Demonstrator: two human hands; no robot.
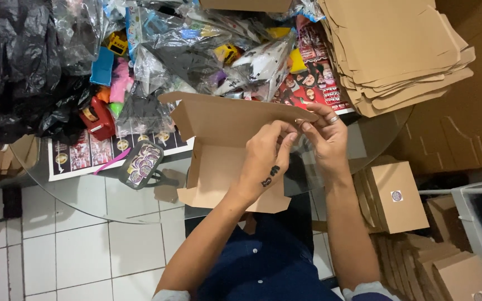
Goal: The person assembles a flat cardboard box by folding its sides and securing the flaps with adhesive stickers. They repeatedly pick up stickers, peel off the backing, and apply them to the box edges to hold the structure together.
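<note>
A brown cardboard box (218, 161) lies open on the round glass table (93, 195), its lid flap standing up toward the far side. My left hand (266, 156) and my right hand (326, 138) meet over the box's right end. Both pinch a thin clear plastic sheet or bag (299, 153) between fingertips, held just right of the lid. A ring sits on one finger of my right hand, and a small dark tattoo marks my left wrist.
A stack of flat cardboard blanks (397, 50) lies at the far right. Plastic-wrapped toys (196, 50) and black bags (23, 67) crowd the far side. A sticker roll (140, 164) sits left of the box. Closed boxes (397, 195) stand on the floor at right.
</note>
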